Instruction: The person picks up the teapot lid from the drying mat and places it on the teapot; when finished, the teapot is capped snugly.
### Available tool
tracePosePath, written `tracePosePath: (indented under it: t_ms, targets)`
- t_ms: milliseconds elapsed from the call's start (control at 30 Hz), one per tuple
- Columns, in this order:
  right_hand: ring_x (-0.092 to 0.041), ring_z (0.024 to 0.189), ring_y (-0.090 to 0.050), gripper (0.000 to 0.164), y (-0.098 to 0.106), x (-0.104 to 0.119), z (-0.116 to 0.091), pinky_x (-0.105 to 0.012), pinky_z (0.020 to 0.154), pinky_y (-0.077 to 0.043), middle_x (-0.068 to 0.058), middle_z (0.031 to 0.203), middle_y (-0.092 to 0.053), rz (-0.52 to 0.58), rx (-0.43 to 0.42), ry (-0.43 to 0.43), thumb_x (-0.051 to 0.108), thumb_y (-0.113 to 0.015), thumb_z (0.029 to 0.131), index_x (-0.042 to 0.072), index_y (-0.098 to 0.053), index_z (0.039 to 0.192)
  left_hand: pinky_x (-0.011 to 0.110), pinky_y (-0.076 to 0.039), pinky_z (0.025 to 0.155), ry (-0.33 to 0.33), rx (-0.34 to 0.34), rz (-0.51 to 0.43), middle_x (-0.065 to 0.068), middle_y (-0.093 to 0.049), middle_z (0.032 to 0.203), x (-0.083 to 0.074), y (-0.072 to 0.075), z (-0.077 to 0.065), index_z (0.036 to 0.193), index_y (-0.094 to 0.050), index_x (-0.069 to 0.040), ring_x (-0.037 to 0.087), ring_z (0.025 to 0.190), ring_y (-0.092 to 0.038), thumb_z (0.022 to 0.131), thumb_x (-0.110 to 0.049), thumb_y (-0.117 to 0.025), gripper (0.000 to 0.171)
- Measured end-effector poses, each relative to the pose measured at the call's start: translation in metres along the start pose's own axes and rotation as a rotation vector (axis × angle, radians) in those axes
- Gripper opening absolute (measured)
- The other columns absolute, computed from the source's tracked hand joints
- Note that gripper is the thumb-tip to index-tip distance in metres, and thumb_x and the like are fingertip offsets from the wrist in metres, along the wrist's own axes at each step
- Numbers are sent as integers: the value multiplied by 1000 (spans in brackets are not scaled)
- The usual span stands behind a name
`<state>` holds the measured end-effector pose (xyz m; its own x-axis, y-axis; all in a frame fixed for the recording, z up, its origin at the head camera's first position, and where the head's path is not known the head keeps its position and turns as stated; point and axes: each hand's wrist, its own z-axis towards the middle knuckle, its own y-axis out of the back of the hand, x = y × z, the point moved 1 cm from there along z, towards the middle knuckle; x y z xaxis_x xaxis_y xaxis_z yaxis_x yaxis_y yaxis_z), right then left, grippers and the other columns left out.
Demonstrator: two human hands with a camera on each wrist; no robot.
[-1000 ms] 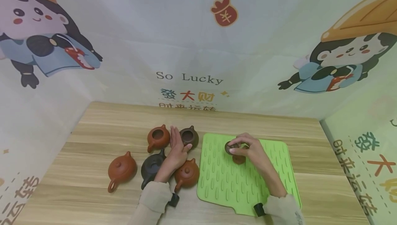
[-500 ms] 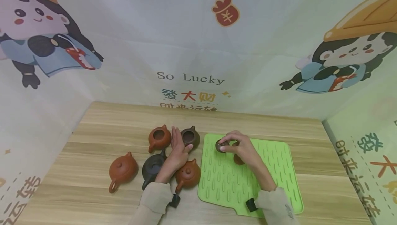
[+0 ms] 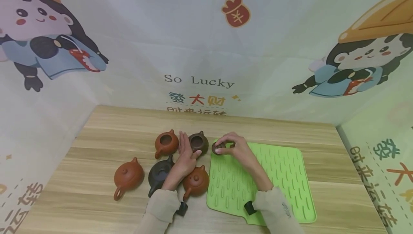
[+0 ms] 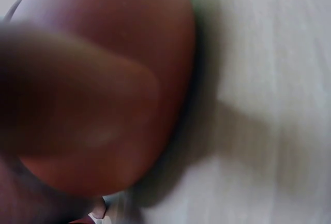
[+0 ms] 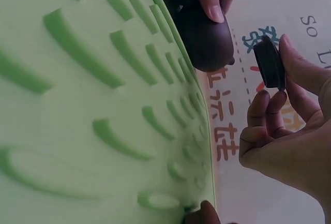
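My right hand (image 3: 237,149) pinches a dark brown teapot lid (image 3: 218,148) by its edge, above the green mat's far left corner. In the right wrist view the lid (image 5: 269,63) stands on edge, apart from the teapots. My left hand (image 3: 186,160) lies against a lidless dark brown teapot (image 3: 198,141), its straight fingers along the left side and its thumb touching the near side. A lidless orange teapot (image 3: 166,143) stands left of those fingers. Below the left hand are a black teapot (image 3: 158,175), partly covered by the wrist, and a lidded orange teapot (image 3: 196,180).
Another lidded orange teapot (image 3: 129,173) stands farther left on the wooden table (image 3: 80,184). The ridged green mat (image 3: 280,173) lies right of the teapots. Part of a reddish-brown piece (image 5: 204,214) shows on the mat in the right wrist view. A printed cloth (image 3: 200,58) hangs behind.
My right hand has moved left across the mat with the dark brown lid, nearing the lidless dark brown teapot. The left hand and the teapots have stayed in place.
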<state>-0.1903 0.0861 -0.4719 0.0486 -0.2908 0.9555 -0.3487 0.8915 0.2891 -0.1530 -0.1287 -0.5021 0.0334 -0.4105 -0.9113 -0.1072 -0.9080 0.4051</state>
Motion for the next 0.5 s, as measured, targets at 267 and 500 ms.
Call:
tracePosePath:
  t_ms: [267, 500]
  targets:
    - [-21, 113, -58, 18, -18, 2, 15, -36, 96, -43, -12, 120, -69, -39, -5, 28, 9, -87, 92, 2, -83, 109, 72, 5, 131, -3, 0, 12, 41, 25, 173, 2, 0, -1, 164, 9, 21, 59, 162, 19, 110, -1, -56, 88]
    - [-30, 121, -60, 16, -35, 8, 30, -52, 109, -48, -14, 122, -72, -53, -37, 67, 7, -87, 93, 2, -82, 107, 72, 7, 131, -13, 4, 12, 43, 25, 171, 2, 1, 1, 163, 10, 23, 60, 161, 20, 110, 0, -56, 87]
